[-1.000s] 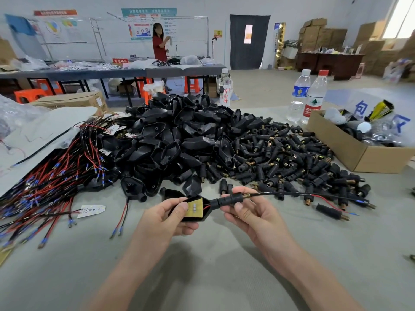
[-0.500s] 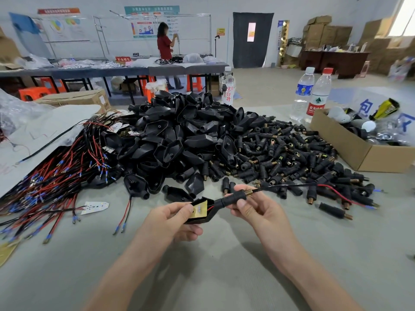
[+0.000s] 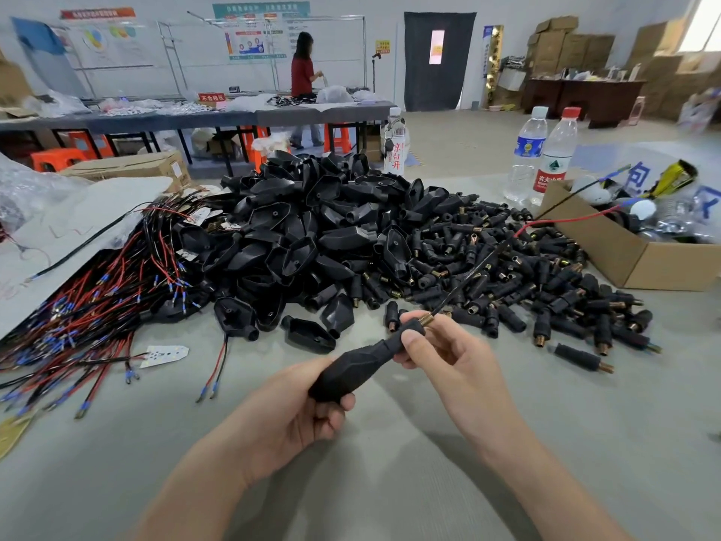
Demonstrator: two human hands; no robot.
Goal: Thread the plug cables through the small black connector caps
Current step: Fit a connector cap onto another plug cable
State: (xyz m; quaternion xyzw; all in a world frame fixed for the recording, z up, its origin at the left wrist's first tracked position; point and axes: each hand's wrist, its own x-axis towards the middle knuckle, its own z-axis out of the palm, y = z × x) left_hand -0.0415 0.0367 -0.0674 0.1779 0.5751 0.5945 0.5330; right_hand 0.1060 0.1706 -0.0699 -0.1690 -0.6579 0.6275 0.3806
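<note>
My left hand (image 3: 288, 419) grips the wide end of a black plug housing (image 3: 353, 367), which shows its closed black back. My right hand (image 3: 448, 353) pinches the small black connector cap (image 3: 407, 330) with a brass threaded tip at the housing's narrow end. The plug cable (image 3: 474, 267) runs out of the cap up and to the right, ending in red and black wires over the cardboard box. Behind lie a heap of black housings (image 3: 312, 236) and a spread of loose connector caps (image 3: 526, 283).
A bundle of red and black wires with blue ferrules (image 3: 86, 306) lies at left. A cardboard box (image 3: 624, 251) stands at right, with water bottles (image 3: 546, 154) behind it. A person in red (image 3: 304, 68) stands at a far table.
The housing has turned over in my left hand, hiding its yellow board side. The cable has swung upward toward the box.
</note>
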